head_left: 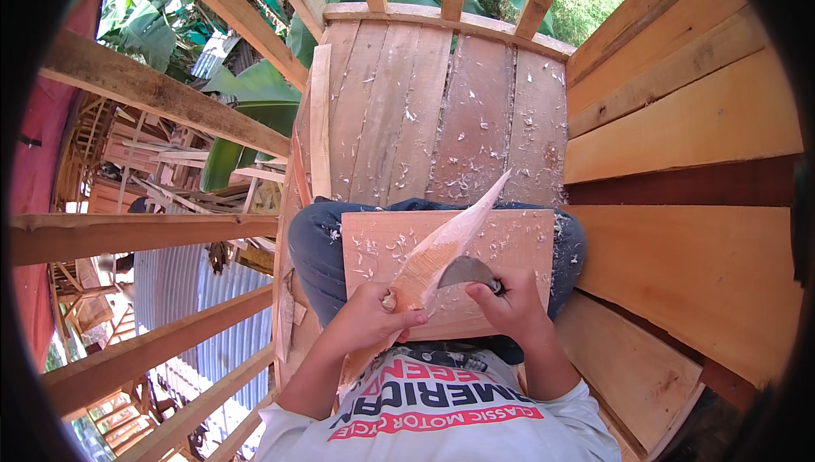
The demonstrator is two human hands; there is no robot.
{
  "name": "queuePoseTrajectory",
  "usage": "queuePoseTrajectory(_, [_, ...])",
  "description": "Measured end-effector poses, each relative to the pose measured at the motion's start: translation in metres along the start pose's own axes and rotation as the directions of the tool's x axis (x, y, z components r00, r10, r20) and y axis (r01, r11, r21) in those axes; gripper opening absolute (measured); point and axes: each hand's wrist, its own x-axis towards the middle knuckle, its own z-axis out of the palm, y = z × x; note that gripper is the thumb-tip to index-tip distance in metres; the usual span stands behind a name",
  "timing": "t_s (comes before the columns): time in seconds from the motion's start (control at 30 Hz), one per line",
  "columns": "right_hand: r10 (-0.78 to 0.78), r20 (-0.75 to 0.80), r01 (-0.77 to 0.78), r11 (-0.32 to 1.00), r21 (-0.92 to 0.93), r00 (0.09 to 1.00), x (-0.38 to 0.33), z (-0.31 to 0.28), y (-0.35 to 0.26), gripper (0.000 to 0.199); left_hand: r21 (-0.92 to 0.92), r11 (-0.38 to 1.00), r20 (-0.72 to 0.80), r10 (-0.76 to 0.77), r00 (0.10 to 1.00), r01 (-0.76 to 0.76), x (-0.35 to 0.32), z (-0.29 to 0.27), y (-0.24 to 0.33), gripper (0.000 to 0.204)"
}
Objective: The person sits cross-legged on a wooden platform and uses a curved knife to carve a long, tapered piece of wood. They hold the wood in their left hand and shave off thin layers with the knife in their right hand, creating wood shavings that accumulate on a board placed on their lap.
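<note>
A long, pointed piece of wood (442, 252) slants across my lap, its pale shaved tip up to the right and its rougher tan part lower down. My left hand (371, 319) is closed round the lower part, thumb pointing right. In my right hand (516, 308) is a knife, its broad, curved grey blade (463, 271) against the right edge of the wood. My fingers hide most of the knife's handle. Under the wood lies a flat wooden board (526, 246) across my crossed legs, sprinkled with curled shavings.
I sit on a plank floor (416, 114) strewn with shavings. Wide boards (679, 275) form a wall close on my right. Spaced wooden rails (153, 237) stand at my left and ahead, with corrugated metal sheets (195, 292) and leaves beyond.
</note>
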Motion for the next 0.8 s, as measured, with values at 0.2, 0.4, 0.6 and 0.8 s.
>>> queuePoseTrajectory(0.2, [-0.148, -0.127, 0.096, 0.934, -0.345, 0.981, 0.005, -0.018, 0.004, 0.05, 0.218, 0.976, -0.14, 0.025, 0.99, 0.007, -0.022, 0.013, 0.029, 0.033])
queuePoseTrajectory(0.4, [-0.243, -0.199, 0.126, 0.875, -0.468, 0.949, 0.01, -0.019, 0.005, 0.055, 0.352, 0.933, -0.158, 0.135, 0.978, -0.072, -0.03, 0.009, 0.012, 0.04])
queuePoseTrajectory(0.6, [-0.063, -0.56, -0.094, 0.964, -0.247, 0.826, 0.031, -0.051, 0.017, 0.054, 0.293, 0.956, -0.087, 0.049, 0.995, -0.021, -0.047, -0.003, -0.001, 0.038])
queuePoseTrajectory(0.8, [-0.223, -0.27, 0.131, 0.938, -0.32, 0.937, 0.012, -0.033, -0.005, 0.053, 0.162, 0.987, -0.146, 0.03, 0.989, -0.006, -0.04, -0.013, -0.024, 0.03])
